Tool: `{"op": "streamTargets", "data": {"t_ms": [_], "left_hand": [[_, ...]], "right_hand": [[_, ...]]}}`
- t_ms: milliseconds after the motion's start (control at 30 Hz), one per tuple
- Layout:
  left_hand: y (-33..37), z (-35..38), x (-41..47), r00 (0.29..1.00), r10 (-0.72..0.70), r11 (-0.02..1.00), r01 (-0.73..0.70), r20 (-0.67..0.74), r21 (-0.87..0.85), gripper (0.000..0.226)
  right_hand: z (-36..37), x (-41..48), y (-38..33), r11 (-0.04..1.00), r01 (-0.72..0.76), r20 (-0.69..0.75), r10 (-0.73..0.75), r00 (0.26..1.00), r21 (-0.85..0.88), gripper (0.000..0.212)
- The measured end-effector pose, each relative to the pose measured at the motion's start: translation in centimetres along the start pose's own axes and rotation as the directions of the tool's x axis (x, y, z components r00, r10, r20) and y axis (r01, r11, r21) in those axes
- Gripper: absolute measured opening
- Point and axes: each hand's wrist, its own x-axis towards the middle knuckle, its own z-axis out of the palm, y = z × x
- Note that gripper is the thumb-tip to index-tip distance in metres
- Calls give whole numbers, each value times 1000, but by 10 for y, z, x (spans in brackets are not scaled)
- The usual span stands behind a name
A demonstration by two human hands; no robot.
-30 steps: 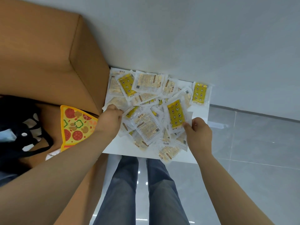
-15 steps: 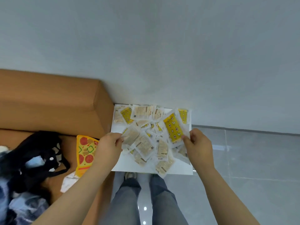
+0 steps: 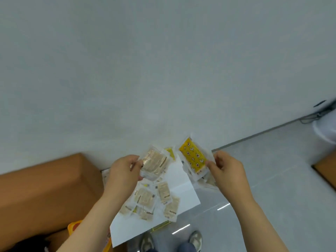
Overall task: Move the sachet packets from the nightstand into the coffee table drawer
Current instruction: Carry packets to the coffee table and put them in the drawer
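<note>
My left hand (image 3: 123,172) grips a bunch of beige sachet packets (image 3: 154,163), lifted above the white nightstand (image 3: 180,180). A second bunch is held up by my right hand (image 3: 227,170), with a yellow patterned sachet (image 3: 193,158) on top and paler ones under it. Several beige sachets (image 3: 145,197) still lie on the nightstand's near left part. The coffee table drawer is not in view.
A brown headboard or bed frame (image 3: 45,190) stands left of the nightstand. A yellow pizza-print item (image 3: 74,227) and a dark bag (image 3: 27,244) lie at lower left. Grey tiled floor (image 3: 272,179) spreads right, with brown furniture (image 3: 325,170) at the edge. My shoes (image 3: 195,239) show below.
Both hands have lifted off the nightstand, each with a bunch of sachets, leaving fewer packets on the top. The view has tilted up and turned to the right.
</note>
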Motion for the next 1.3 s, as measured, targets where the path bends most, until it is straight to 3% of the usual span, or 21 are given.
{"op": "streamTargets", "data": {"t_ms": [233, 467, 667, 833, 1033, 1300], "left_hand": [[89, 56, -17, 964, 197, 980, -196, 178, -24, 26], [189, 171, -75, 859, 355, 932, -357, 368, -68, 23], [261, 283, -158, 705, 480, 865, -477, 523, -152, 25], [301, 362, -220, 567, 503, 833, -520, 653, -189, 29], [337, 449, -272, 379, 503, 784, -578, 777, -226, 22], [390, 562, -306, 147, 469, 741, -602, 871, -298, 32]], "right_hand": [[-90, -36, 48, 984, -133, -228, 158, 961, 120, 31], [-202, -102, 143, 943, -259, -420, 326, 847, 210, 28], [-294, -180, 233, 897, -393, -544, 437, 716, 204, 24], [-340, -243, 292, 830, -479, -633, 538, 557, 284, 27], [-366, -291, 349, 726, -562, -670, 647, 364, 396, 26], [-404, -307, 408, 573, -629, -668, 736, 113, 525, 26]]}}
